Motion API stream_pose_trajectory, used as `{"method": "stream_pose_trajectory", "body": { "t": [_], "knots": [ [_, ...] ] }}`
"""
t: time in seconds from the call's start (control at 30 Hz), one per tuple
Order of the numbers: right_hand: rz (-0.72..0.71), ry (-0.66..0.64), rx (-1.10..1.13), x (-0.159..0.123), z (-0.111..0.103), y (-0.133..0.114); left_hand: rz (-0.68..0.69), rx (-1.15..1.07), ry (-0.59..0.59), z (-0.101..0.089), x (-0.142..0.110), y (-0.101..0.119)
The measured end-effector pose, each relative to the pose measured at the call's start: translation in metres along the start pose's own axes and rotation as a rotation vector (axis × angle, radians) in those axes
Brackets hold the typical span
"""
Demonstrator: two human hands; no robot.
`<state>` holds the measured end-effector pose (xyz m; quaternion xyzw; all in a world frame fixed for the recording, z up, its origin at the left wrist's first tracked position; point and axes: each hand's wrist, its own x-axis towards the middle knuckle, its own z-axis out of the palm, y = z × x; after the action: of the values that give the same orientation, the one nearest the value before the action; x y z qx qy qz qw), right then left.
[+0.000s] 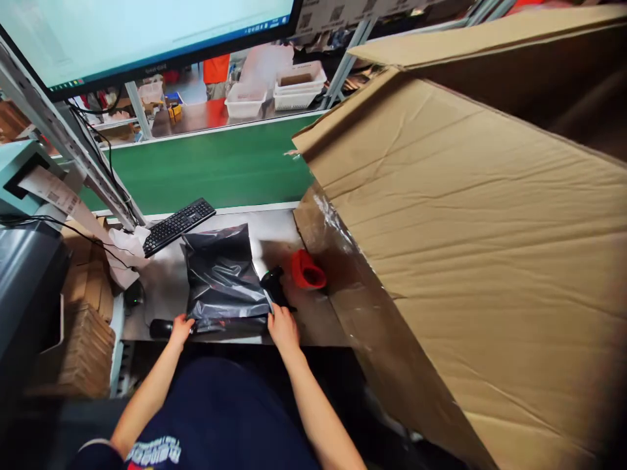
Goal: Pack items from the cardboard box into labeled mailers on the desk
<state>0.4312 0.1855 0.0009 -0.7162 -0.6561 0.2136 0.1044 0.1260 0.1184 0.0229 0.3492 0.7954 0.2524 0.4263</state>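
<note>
A black glossy plastic mailer bag (223, 277) lies flat on the steel work surface (157, 313), in front of me. My left hand (181, 329) pinches its near left corner, and my right hand (283, 328) grips its near right corner. A black handheld scanner (272, 284) lies just beyond my right hand, touching the bag's right side. A black cylindrical handle (160, 329) sits beside my left hand. A red roll-like object (307, 271) stands to the right of the bag, apart from it.
A black keyboard (179, 226) lies beyond the bag, below a monitor (137, 32). A large cardboard sheet (465, 228) looms over the right side. A green conveyor belt (210, 163) runs behind the surface. Stacked flat cartons (83, 333) and a label printer (29, 176) stand left.
</note>
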Motion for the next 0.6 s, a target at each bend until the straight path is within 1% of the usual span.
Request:
{"method": "stream_pose_trajectory", "body": {
  "t": [0.07,0.1,0.13,0.17,0.23,0.3,0.33,0.4,0.47,0.6],
  "knots": [
    [-0.081,0.08,0.002,-0.018,0.016,0.006,-0.076,-0.092,-0.03,0.01,-0.009,-0.02],
    [-0.152,0.097,0.037,-0.026,0.021,0.003,-0.112,-0.126,-0.043,0.011,-0.014,-0.027],
    [-0.236,0.074,0.082,-0.033,0.026,-0.002,-0.145,-0.161,-0.058,0.011,-0.018,-0.033],
    [-0.324,0.015,0.128,-0.039,0.03,-0.011,-0.187,-0.206,-0.078,0.009,-0.022,-0.038],
    [-0.498,-0.157,0.203,-0.047,0.041,-0.036,-0.277,-0.298,-0.12,0.005,-0.028,-0.047],
    [-0.638,-0.306,0.238,-0.052,0.055,-0.064,-0.347,-0.366,-0.151,0.002,-0.033,-0.055],
    [-0.694,-0.358,0.243,-0.055,0.063,-0.076,-0.365,-0.381,-0.158,0.001,-0.036,-0.059],
    [-0.791,-0.42,0.234,-0.06,0.076,-0.097,-0.377,-0.401,-0.166,0.001,-0.041,-0.065],
    [-0.878,-0.444,0.207,-0.065,0.086,-0.11,-0.368,-0.446,-0.172,0.0,-0.047,-0.068],
    [-1.021,-0.441,0.165,-0.072,0.094,-0.118,-0.278,-0.523,-0.191,0.0,-0.053,-0.071]
  ]
}}
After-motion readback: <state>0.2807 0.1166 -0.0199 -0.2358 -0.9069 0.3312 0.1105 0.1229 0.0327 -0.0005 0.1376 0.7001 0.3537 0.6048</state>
